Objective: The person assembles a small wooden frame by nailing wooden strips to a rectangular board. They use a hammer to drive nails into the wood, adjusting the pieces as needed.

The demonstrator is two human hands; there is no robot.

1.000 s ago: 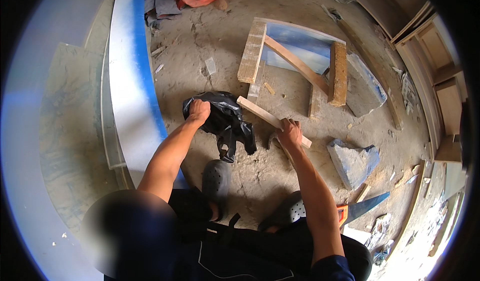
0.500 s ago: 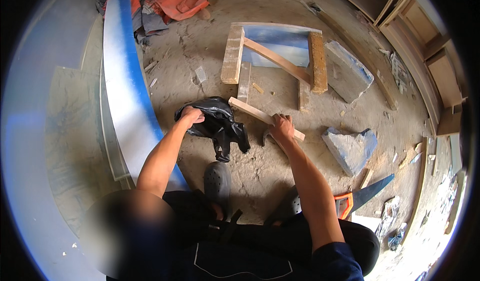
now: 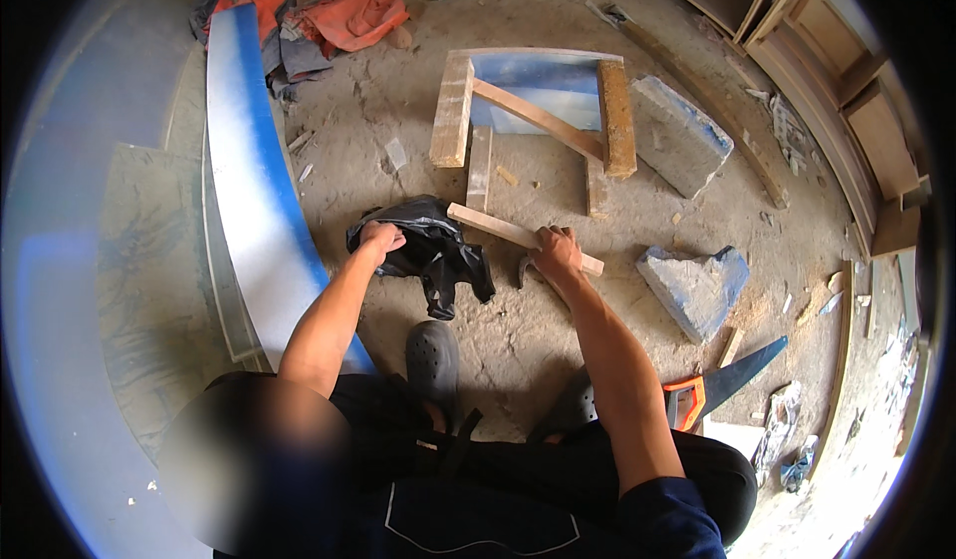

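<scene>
My left hand (image 3: 380,239) is at the mouth of a crumpled black plastic bag (image 3: 434,244), its fingers closed at the bag's upper left edge; the fingertips are partly hidden. In my right hand (image 3: 558,250) is a short, pale wooden strip (image 3: 490,223), gripped near its right end. The strip slants up to the left, and its far end comes close to the bag. Below the strip, a dark curved claw (image 3: 523,272), apparently a hammer's, lies on the ground, its handle partly hidden by my right forearm.
A wooden frame (image 3: 453,111) with a blue-white panel and a diagonal brace stands ahead. Concrete chunks (image 3: 694,288) lie at right, near an orange-handled saw (image 3: 742,380). A long curved blue-white board (image 3: 249,181) runs along the left. Orange cloth (image 3: 358,16) is heaped at the far left.
The whole view has shifted slightly. Both hands keep their holds on the bag and the wooden strip, with almost no other movement visible.
</scene>
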